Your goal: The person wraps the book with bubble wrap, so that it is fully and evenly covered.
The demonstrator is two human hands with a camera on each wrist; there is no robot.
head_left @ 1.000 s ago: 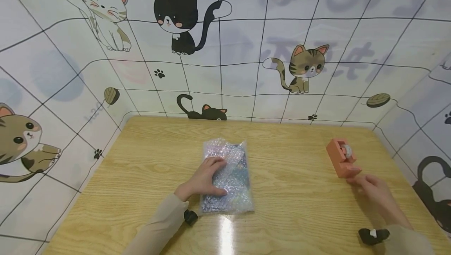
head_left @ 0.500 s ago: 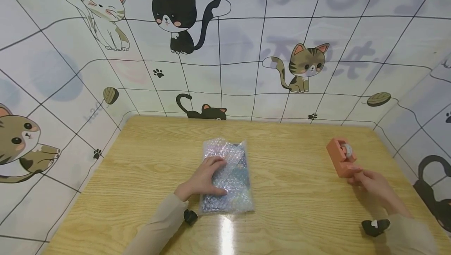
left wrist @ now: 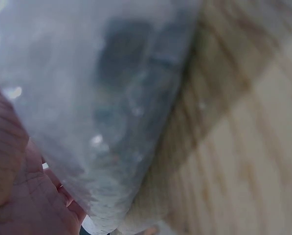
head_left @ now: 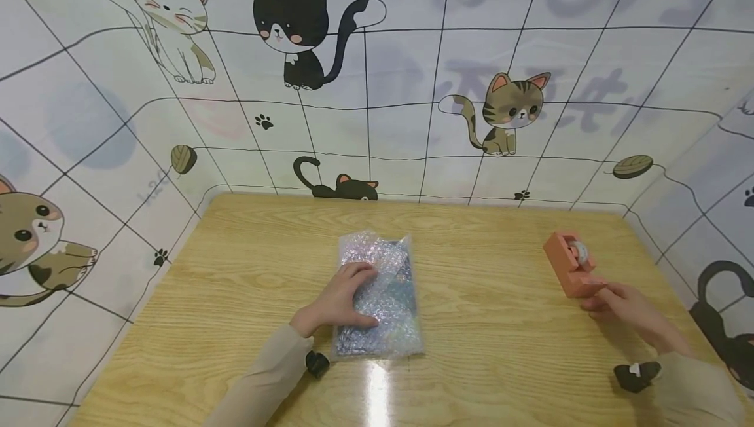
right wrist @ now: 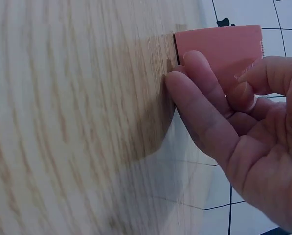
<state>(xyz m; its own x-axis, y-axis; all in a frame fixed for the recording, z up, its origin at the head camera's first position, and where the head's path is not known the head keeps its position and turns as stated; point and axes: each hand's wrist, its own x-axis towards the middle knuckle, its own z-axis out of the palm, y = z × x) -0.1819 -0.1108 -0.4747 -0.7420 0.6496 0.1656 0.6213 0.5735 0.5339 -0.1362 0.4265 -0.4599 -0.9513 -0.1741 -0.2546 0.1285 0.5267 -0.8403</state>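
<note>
One bubble-wrapped packet [head_left: 379,299] mid-table [head_left: 489,361], my left hand [head_left: 341,299] pressed flat on it, one pink tape dispenser [head_left: 570,263] far right, my right hand [head_left: 627,309] pinching its near end.

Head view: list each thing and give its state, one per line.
bubble-wrapped packet: lying flat on the table, wrap closed round a dark item.
left hand: resting flat on the packet.
tape dispenser: upright, roll loaded.
right hand: fingers pinching at the dispenser's near end.
table: wooden, glare at the near edge.
</note>
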